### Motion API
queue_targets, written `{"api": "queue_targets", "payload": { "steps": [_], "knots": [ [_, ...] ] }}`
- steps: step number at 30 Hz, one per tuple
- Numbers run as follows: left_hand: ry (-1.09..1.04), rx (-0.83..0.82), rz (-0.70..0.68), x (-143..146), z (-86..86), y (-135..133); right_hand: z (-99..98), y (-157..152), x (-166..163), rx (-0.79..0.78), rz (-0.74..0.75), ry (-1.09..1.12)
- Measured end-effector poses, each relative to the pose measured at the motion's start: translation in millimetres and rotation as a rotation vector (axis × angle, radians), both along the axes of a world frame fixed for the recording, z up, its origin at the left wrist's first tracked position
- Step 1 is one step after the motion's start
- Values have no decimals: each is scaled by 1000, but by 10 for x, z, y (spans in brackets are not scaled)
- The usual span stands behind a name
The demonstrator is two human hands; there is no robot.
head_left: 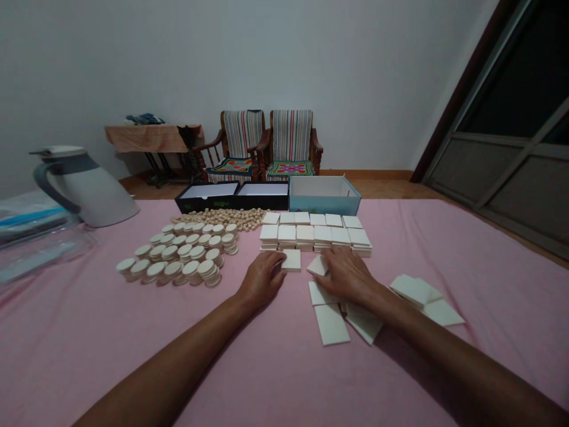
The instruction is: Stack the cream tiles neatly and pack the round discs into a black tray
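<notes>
My left hand (262,279) rests at the left side of a small stack of pale square wooden tiles (291,260), its fingers and thumb closed on the stack's edge. Between the thumb and fingers of my right hand (349,274) is another square tile (317,266), tilted and partly covered by the hand. Loose tiles (331,324) lie spread below my right hand, some hidden under the forearm. Just beyond both hands stand rows of stacked square tiles (304,235).
Stacked round wooden discs (170,253) stand left, with many small wooden beads (226,218) behind them. A black box (260,198) and a light blue box (324,203) line the far edge. More tiles (413,289) lie right; a grey jug (95,193) and clear plastic packaging (40,252) sit far left.
</notes>
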State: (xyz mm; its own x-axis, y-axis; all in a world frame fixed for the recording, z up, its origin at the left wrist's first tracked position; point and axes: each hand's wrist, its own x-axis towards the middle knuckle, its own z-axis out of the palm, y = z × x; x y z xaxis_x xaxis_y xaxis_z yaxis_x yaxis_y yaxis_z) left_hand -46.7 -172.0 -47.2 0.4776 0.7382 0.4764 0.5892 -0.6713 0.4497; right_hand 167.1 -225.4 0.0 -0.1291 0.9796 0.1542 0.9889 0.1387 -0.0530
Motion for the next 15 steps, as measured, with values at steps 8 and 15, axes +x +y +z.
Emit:
{"api": "queue_targets", "payload": {
  "steps": [8,15],
  "knots": [
    [-89,-43,39,7,1,-7,12,87,-9,78,118,161],
    [-161,-130,35,7,45,-30,16,227,-319,145,308,280]
  ]
}}
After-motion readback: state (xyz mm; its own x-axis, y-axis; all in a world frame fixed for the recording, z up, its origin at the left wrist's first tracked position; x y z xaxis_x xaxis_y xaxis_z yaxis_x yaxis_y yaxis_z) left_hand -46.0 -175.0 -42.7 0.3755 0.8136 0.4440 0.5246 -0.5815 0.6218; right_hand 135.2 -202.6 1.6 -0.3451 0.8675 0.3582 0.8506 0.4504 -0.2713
